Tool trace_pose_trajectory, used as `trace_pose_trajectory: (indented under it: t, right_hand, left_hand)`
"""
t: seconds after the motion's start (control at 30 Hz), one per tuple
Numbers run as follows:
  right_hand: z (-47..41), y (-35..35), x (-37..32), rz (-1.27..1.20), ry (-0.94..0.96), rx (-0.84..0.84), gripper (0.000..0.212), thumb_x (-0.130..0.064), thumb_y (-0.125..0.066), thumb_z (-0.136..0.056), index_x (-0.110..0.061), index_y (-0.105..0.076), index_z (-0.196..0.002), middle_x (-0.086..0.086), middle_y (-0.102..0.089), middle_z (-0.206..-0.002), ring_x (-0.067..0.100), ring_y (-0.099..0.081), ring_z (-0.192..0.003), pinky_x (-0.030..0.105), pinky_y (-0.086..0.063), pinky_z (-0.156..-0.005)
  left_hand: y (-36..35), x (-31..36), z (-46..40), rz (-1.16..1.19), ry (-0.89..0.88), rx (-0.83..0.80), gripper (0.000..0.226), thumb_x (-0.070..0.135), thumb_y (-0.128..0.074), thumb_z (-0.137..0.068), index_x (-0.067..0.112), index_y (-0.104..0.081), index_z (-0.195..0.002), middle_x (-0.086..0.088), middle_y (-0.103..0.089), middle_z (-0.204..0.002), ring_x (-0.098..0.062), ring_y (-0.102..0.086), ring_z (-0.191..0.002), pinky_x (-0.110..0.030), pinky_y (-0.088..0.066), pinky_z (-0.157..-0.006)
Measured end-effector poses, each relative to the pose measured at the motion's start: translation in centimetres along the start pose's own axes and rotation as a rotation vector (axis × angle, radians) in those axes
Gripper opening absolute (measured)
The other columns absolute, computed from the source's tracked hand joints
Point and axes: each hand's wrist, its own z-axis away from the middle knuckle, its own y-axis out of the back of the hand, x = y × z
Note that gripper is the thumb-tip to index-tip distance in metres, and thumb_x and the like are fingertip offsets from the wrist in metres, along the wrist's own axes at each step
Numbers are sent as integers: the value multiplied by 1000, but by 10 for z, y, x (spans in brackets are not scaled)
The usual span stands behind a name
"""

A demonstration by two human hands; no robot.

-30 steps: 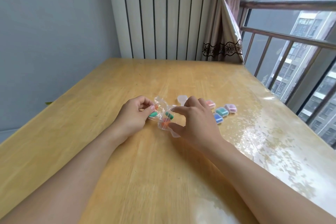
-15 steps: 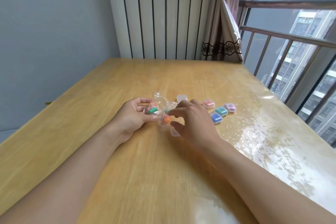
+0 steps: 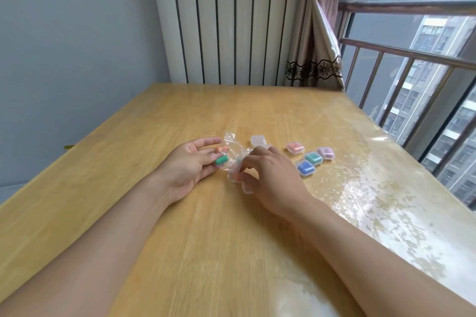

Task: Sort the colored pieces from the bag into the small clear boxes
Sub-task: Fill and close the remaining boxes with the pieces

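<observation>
Four filled boxes (image 3: 310, 158) beside bag (image 3: 233, 153)

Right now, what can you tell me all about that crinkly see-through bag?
The clear plastic bag is thin, shiny and crumpled, lying on the wooden table between both hands. A green piece and an orange piece show through it. The left hand rests against its left end with straightish fingers; the right hand pinches its right end.

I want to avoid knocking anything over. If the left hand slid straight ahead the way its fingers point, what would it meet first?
Probably the clear bag: the left hand points right and slightly away, fingertips already at its crinkled plastic beside a green piece. Depth is uncertain.
</observation>
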Motion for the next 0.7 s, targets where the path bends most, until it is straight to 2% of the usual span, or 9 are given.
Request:
trace_pose_trajectory:
  t: [0.17,0.27,0.33,0.37,0.43,0.5,0.57,0.63,0.7]
  right_hand:
    - [0,1,1,-38,-32,-5,7,-25,-66,-93,-30,-69,-97,-14,-69,-102,17,-51,-98,37,-45,-83]
    - [0,0,1,-103,-64,12,19,-24,-67,-93,-30,-68,-111,-15,-71,-103,15,-51,-96,36,-47,-81]
    - [0,-1,1,-143,-72,25,27,-25,-68,-94,-32,-66,-120,-15,-72,-101,13,-50,-92,36,-46,-78]
    - [0,-2,1,-164,-75,32,24,-25,-68,-94,-31,-68,-117,-14,-72,-98,13,-50,-90,36,-47,-77]
    - [-1,-3,3,-205,-80,66,11,-22,-67,-93,-26,-74,-100,-8,-71,-88,17,-55,-84,38,-49,-76]
    - [-3,-4,5,-184,-91,81,11,-19,-64,-93,-18,-75,-91,1,-69,-84,22,-59,-81,41,-49,-76]
    - [-3,-4,6,-153,-97,75,15,-20,-62,-95,-18,-77,-97,3,-68,-84,24,-61,-82,40,-49,-75]
    - [-2,-4,5,-183,-98,80,17,-22,-64,-96,-20,-78,-106,2,-70,-82,21,-63,-79,38,-50,-74]
    - [-2,-6,4,-203,-110,83,20,-26,-67,-95,-22,-75,-113,0,-69,-85,20,-63,-81,38,-51,-76]
  left_hand:
    - [2,-4,0,-80,-3,61,35,-10,-64,-90,7,-66,-121,-12,-76,-112,-13,-74,-90,-18,-58,-78]
    - [3,-5,-2,-80,12,95,37,-12,-69,-86,4,-66,-119,-15,-76,-109,-18,-73,-93,-24,-56,-86]
    - [2,-5,-2,-75,21,102,34,-10,-70,-85,5,-67,-116,-15,-77,-106,-17,-74,-91,-23,-57,-84]
    - [1,-5,-2,-75,23,101,30,-9,-70,-87,5,-68,-113,-14,-77,-106,-16,-74,-89,-21,-58,-80]
    - [-1,-5,-2,-96,15,95,23,-5,-66,-91,6,-67,-111,-15,-74,-108,-16,-72,-89,-20,-60,-76]
    - [-2,-5,-2,-166,-7,95,20,-2,-61,-96,8,-66,-113,-16,-71,-111,-19,-69,-94,-24,-60,-80]
    - [-3,-4,-2,-207,-23,81,19,-2,-57,-99,11,-66,-110,-14,-68,-109,-22,-67,-96,-25,-60,-80]
    - [-3,-5,-1,-200,-28,65,18,-2,-56,-99,12,-65,-108,-14,-66,-109,-22,-65,-96,-22,-61,-73]
    - [-4,-5,0,-173,-19,53,18,-1,-56,-99,10,-64,-112,-14,-67,-112,-20,-67,-95,-20,-60,-70]
